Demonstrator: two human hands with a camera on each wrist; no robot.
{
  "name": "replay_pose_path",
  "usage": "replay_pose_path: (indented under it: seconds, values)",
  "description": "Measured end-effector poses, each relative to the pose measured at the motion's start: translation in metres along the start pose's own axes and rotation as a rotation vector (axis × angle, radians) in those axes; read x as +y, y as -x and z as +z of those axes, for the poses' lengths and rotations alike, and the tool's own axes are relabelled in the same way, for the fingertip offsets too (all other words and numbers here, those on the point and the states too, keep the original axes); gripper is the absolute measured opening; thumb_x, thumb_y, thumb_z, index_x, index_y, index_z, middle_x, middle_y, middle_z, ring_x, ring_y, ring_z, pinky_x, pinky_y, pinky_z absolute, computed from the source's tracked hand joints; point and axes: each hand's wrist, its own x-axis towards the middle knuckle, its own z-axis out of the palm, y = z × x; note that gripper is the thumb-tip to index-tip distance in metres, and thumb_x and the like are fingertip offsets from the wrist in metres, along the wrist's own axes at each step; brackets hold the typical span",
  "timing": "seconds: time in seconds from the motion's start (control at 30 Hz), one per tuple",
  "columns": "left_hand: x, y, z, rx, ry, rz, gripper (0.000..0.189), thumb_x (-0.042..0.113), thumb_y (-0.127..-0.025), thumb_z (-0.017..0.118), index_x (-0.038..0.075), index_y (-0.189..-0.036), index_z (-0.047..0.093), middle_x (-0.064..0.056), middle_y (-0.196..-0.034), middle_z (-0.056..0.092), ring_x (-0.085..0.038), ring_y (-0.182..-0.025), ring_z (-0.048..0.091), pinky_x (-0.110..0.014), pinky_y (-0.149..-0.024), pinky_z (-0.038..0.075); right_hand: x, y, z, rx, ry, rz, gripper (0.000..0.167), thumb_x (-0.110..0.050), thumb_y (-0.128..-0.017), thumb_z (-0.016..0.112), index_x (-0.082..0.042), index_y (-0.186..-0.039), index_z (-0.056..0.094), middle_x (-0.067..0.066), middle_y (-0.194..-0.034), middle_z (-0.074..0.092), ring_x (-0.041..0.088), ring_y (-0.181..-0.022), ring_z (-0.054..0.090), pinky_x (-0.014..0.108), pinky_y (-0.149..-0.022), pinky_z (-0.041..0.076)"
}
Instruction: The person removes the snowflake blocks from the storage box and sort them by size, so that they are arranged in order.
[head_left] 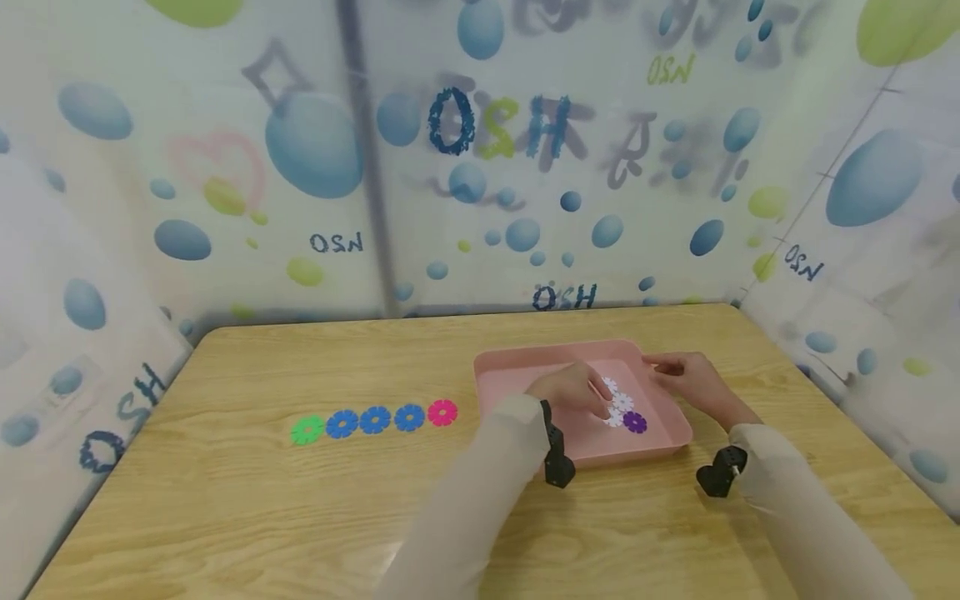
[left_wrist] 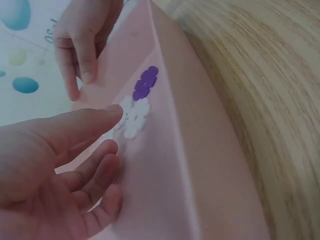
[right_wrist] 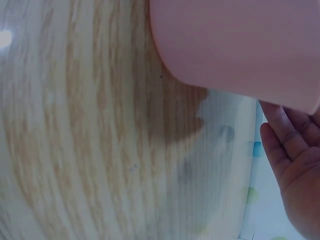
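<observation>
My left hand (head_left: 573, 389) reaches into the pink tray (head_left: 517, 429), over white flower-shaped discs (head_left: 622, 402) gathered at its right side. In the left wrist view the left hand (left_wrist: 60, 165) has thumb and fingers apart beside the white discs (left_wrist: 136, 119), with nothing visible between them. A purple flower-shaped disc (head_left: 634, 422) lies next to the white ones. My right hand (head_left: 693, 385) holds the tray's right rim near the far corner. From the right wrist, the tray wall hides some fingertips of this hand (right_wrist: 300, 160).
Left of the tray, a row of flower-shaped discs lies on the wooden table (head_left: 225, 500): a green disc (head_left: 307, 430), three blue discs (head_left: 376, 420) and a pink disc (head_left: 442, 412). A patterned curtain (head_left: 420, 208) hangs behind the table and along both sides.
</observation>
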Motion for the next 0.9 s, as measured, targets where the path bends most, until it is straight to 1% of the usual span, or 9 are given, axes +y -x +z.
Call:
replay_pose_path:
  seconds: [0.1, 0.2, 0.33, 0.53, 0.73, 0.9]
  values:
    - [0.002, -0.002, 0.004, 0.013, -0.025, -0.045, 0.019, 0.013, -0.076, 0.074, 0.009, -0.093, 0.066, 0.003, -0.086, 0.057, -0.013, -0.080, 0.049, -0.025, -0.074, 0.040, -0.003, 0.001, 0.000, -0.009, -0.004, 0.011, 0.036, -0.009, -0.090, 0.057, 0.004, -0.124, 0.053, 0.020, -0.102, 0.061, 0.026, -0.087, 0.054, 0.032, -0.073, 0.049]
    - [0.005, -0.003, 0.008, 0.024, -0.065, -0.094, 0.018, 0.015, -0.076, 0.075, 0.012, -0.091, 0.065, 0.005, -0.087, 0.055, -0.013, -0.082, 0.048, -0.027, -0.077, 0.040, -0.006, 0.002, -0.001, -0.014, -0.007, 0.015, 0.037, -0.009, -0.090, 0.057, 0.004, -0.124, 0.053, 0.021, -0.103, 0.060, 0.026, -0.087, 0.053, 0.033, -0.074, 0.048]
    - [0.008, -0.005, 0.011, 0.035, -0.081, -0.132, 0.017, 0.015, -0.075, 0.076, 0.013, -0.087, 0.065, 0.005, -0.086, 0.055, -0.013, -0.083, 0.048, -0.029, -0.081, 0.040, -0.007, 0.002, -0.002, -0.008, -0.003, 0.005, 0.036, -0.008, -0.090, 0.057, 0.004, -0.124, 0.053, 0.020, -0.102, 0.060, 0.026, -0.086, 0.053, 0.033, -0.073, 0.048]
    - [0.011, -0.008, 0.016, 0.073, -0.082, -0.186, 0.018, 0.014, -0.072, 0.079, 0.013, -0.080, 0.063, 0.004, -0.083, 0.055, -0.014, -0.080, 0.048, -0.028, -0.077, 0.040, -0.004, 0.002, -0.002, -0.002, -0.001, -0.017, 0.035, -0.006, -0.089, 0.057, 0.005, -0.122, 0.054, 0.020, -0.101, 0.061, 0.025, -0.085, 0.053, 0.031, -0.071, 0.047]
    - [0.014, -0.011, 0.020, 0.102, -0.109, -0.218, 0.019, 0.011, -0.070, 0.080, 0.012, -0.076, 0.063, 0.003, -0.079, 0.055, -0.013, -0.077, 0.049, -0.026, -0.073, 0.041, -0.001, 0.001, -0.001, -0.007, 0.000, -0.009, 0.035, -0.007, -0.090, 0.057, 0.004, -0.123, 0.054, 0.022, -0.104, 0.060, 0.026, -0.086, 0.053, 0.031, -0.072, 0.048]
    - [0.013, -0.011, 0.021, 0.119, -0.151, -0.229, 0.024, 0.013, -0.069, 0.081, 0.012, -0.080, 0.059, 0.002, -0.078, 0.055, -0.013, -0.075, 0.048, -0.025, -0.071, 0.041, -0.003, 0.002, -0.001, -0.005, -0.016, -0.006, 0.035, -0.007, -0.090, 0.057, 0.004, -0.124, 0.053, 0.022, -0.105, 0.059, 0.027, -0.088, 0.053, 0.031, -0.073, 0.048]
